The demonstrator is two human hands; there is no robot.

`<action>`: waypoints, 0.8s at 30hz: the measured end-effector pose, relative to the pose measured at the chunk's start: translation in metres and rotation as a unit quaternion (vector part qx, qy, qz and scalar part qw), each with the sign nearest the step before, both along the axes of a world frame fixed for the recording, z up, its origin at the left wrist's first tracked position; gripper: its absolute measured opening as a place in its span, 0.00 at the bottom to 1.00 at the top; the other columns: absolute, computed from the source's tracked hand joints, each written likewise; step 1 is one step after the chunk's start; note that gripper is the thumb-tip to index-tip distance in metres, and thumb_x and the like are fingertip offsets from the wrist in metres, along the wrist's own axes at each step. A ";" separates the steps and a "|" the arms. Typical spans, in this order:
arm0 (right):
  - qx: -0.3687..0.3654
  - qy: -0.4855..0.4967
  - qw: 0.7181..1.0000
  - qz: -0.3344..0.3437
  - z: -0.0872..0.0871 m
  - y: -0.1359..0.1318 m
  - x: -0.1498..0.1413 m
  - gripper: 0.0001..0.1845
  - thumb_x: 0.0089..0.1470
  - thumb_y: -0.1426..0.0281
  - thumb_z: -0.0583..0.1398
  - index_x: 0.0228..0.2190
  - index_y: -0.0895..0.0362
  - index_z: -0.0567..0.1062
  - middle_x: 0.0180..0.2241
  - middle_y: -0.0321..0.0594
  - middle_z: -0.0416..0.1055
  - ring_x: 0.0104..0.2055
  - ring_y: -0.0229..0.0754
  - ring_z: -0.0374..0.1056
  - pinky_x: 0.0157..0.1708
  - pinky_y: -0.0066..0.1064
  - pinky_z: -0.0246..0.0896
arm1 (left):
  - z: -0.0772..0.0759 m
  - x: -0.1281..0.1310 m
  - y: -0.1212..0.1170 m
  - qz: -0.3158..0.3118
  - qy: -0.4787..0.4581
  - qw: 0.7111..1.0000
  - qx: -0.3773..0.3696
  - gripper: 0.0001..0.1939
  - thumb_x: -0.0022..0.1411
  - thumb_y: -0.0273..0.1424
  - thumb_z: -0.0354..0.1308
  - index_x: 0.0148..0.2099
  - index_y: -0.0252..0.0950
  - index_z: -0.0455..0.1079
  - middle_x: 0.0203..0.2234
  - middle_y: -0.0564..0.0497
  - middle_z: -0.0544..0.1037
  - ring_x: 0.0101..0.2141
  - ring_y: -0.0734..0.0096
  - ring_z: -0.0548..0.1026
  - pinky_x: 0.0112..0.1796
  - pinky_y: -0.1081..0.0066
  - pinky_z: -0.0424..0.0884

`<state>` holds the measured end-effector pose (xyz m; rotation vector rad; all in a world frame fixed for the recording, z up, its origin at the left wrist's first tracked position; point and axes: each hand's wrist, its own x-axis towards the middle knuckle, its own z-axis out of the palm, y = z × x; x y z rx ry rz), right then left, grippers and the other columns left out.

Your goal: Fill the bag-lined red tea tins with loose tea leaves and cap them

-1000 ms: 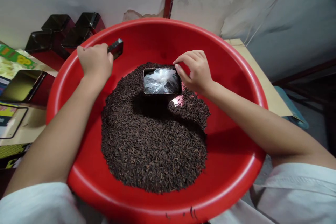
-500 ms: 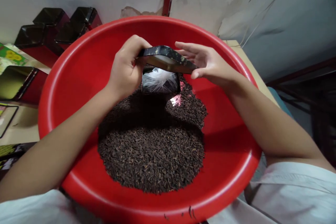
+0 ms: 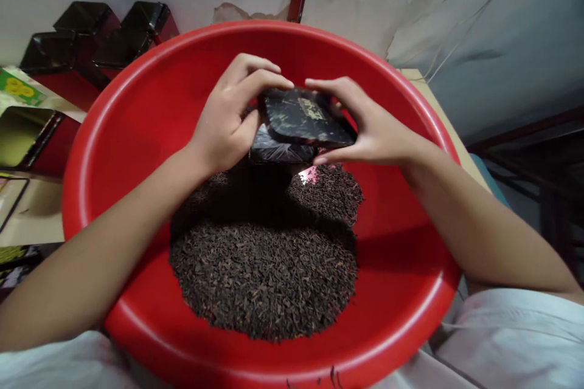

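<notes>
A big red basin (image 3: 392, 255) holds a heap of dark loose tea leaves (image 3: 264, 267). A small tin (image 3: 278, 152) stands sunk in the heap at the far side, mostly covered. Both my hands hold a black lid (image 3: 305, 117) with gold print just over the tin's mouth, tilted. My left hand (image 3: 230, 115) grips the lid's left edge with thumb and fingers. My right hand (image 3: 365, 127) clasps its right edge, fingers over the top.
Several dark open tins with red sides (image 3: 95, 36) stand at the back left by the wall. Another open tin (image 3: 27, 137) and printed boxes (image 3: 18, 85) lie at the left. A wooden table edge (image 3: 429, 97) shows to the right.
My left hand brought the lid from the basin's left rim over the tin. My right hand took its other edge. The lid now covers the tin's plastic-lined opening.
</notes>
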<state>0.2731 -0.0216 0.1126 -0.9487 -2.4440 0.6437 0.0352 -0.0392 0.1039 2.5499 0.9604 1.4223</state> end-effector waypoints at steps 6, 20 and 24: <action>0.122 -0.097 0.985 -0.076 -0.032 -0.002 -0.012 0.58 0.33 0.42 0.65 0.60 0.56 0.56 0.54 0.54 0.55 0.57 0.62 0.51 0.57 0.61 0.46 | -0.011 -0.018 0.019 0.059 0.000 0.996 -0.063 0.15 0.58 0.24 0.48 0.45 0.38 0.71 0.40 0.47 0.75 0.43 0.64 0.72 0.47 0.64 0.69; 0.041 -0.136 0.989 -0.035 -0.054 0.015 -0.016 0.64 0.34 0.46 0.66 0.64 0.53 0.42 0.58 0.54 0.48 0.61 0.67 0.44 0.59 0.65 0.40 | -0.058 -0.004 0.023 -0.003 0.149 0.954 -0.261 0.53 0.36 0.44 0.72 0.63 0.42 0.53 0.59 0.41 0.56 0.59 0.41 0.54 0.59 0.45 0.50; 0.032 -0.122 0.991 -0.038 -0.051 0.018 -0.018 0.63 0.31 0.47 0.68 0.62 0.57 0.48 0.57 0.56 0.50 0.60 0.67 0.46 0.60 0.64 0.40 | -0.059 -0.004 0.028 -0.009 0.101 0.954 -0.281 0.61 0.28 0.43 0.75 0.64 0.42 0.51 0.57 0.39 0.58 0.59 0.39 0.54 0.59 0.45 0.49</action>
